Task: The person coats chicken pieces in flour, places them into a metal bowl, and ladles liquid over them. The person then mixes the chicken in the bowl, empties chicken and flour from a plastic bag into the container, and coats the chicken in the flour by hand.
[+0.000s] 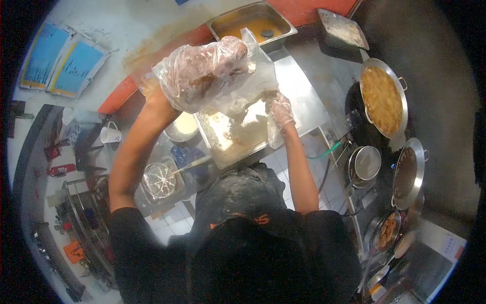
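Observation:
A large clear plastic bag (205, 71) with reddish-brown, meat-like pieces inside is held up above a metal tray (215, 152). At the bag's left end is my left hand (161, 101), its fingers mostly hidden behind the plastic. My right hand (281, 110), in a clear glove, is closed on the bag's lower right edge. Pale, wet-looking material lies in the tray under the bag.
On the right stand a pan of bubbling oil (382, 99), a second wok (406, 172), a strainer (367, 163) and a pan of fried pieces (389, 231). A wire skimmer (159, 181), bowl (183, 126) and mug (110, 134) are left. Behind sits an orange-liquid container (243, 25).

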A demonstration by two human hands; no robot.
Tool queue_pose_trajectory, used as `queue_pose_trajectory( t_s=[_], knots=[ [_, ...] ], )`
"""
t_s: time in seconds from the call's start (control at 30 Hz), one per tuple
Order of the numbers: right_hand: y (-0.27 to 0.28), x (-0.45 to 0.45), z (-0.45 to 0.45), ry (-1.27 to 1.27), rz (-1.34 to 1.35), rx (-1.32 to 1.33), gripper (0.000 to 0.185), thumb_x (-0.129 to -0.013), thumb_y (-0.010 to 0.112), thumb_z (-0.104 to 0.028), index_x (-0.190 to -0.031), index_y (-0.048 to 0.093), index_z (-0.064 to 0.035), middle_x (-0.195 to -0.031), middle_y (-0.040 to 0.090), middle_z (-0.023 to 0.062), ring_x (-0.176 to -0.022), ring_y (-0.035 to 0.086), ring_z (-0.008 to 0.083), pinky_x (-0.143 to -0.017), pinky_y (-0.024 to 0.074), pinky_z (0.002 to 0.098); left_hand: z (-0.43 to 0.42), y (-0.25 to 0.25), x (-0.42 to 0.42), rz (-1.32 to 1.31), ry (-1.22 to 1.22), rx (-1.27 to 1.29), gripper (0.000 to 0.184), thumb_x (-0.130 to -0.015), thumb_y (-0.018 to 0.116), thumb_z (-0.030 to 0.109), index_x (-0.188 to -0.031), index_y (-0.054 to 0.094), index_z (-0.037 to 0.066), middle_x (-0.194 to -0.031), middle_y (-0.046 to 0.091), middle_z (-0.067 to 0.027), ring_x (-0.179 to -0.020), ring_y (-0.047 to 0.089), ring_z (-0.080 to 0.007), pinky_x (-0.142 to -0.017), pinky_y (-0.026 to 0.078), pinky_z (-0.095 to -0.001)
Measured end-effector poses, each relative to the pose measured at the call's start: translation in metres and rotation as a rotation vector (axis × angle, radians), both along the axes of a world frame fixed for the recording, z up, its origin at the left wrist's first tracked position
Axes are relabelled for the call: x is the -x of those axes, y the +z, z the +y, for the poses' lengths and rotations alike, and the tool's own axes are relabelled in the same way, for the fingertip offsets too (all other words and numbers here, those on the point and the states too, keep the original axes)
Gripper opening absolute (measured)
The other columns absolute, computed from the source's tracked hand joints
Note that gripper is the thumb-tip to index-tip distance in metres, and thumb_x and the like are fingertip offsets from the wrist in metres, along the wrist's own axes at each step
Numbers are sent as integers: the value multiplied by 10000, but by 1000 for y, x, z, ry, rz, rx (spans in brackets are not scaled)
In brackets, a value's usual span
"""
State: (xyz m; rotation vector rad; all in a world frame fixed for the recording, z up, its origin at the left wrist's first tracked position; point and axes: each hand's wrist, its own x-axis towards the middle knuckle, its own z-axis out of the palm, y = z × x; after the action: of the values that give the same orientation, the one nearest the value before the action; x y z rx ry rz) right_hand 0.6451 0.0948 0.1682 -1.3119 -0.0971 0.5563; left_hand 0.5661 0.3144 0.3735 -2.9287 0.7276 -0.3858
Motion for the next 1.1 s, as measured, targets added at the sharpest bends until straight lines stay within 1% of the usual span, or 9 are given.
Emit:
queue_pose_trajectory(
  t_s=[0.6,0.7,0.73,0.8,0.9,0.93,0.97,1.07,1.1],
  knots=[
    [-9,-12,24,16,29,-53,206,-776,540,-102,-972,522,-40,-713,525,-11,-592,486,69,-522,423,221,23,-15,27,-71,178,340,351,-807,468,198,-1138,462,81,-1092,512,-88,-993,500,-191,-850,415,-294],
    [-31,-22,21,82,-30,-93,228,-783,502,-85,-1009,529,-68,-783,528,6,-609,501,92,-544,446,215,28,-26,34,-93,248,405,343,-805,476,192,-1129,471,79,-1094,514,-90,-998,499,-194,-855,412,-294],
    [-36,-25,23,66,-345,82,216,-791,508,-97,-1004,532,-66,-788,538,15,-639,513,105,-570,456,234,30,-31,38,-103,279,426,340,-805,479,190,-1126,475,78,-1094,515,-90,-1000,499,-195,-857,411,-294],
    [4,-18,16,121,-156,138,212,-826,498,-146,-1014,533,-54,-859,576,63,-747,554,168,-671,485,305,33,-45,46,-113,338,462,335,-803,484,187,-1120,481,76,-1096,517,-91,-1003,498,-197,-860,409,-294],
    [-5,-28,23,122,-521,185,183,-806,500,-58,-981,540,-23,-766,572,44,-682,545,105,-621,469,236,40,-68,65,-141,448,500,327,-802,492,181,-1111,491,74,-1097,519,-93,-1008,497,-200,-866,406,-295],
    [-44,-45,32,218,-479,37,202,-828,465,-47,-1014,538,-22,-782,582,68,-668,547,97,-613,478,220,41,-76,71,-147,483,512,325,-801,495,179,-1108,494,73,-1098,520,-94,-1010,497,-201,-868,405,-295],
    [-58,-42,38,245,-374,-178,308,-877,438,-233,-1085,493,-12,-990,571,109,-903,563,217,-839,464,316,41,-83,74,-158,506,522,322,-800,497,177,-1105,497,73,-1098,521,-95,-1012,496,-202,-869,404,-295],
    [62,34,14,-299,-590,57,324,-902,373,-178,-1176,395,-8,-1032,545,130,-897,572,203,-779,500,284,37,-98,88,-163,574,569,314,-798,505,172,-1096,507,71,-1100,523,-97,-1017,495,-204,-875,401,-295],
    [83,35,8,-122,-626,118,334,-876,404,-224,-1136,448,-19,-1017,558,142,-880,573,242,-785,487,323,34,-101,90,-154,591,576,312,-798,508,170,-1093,510,70,-1101,524,-97,-1019,495,-205,-876,400,-295]
  ],
)
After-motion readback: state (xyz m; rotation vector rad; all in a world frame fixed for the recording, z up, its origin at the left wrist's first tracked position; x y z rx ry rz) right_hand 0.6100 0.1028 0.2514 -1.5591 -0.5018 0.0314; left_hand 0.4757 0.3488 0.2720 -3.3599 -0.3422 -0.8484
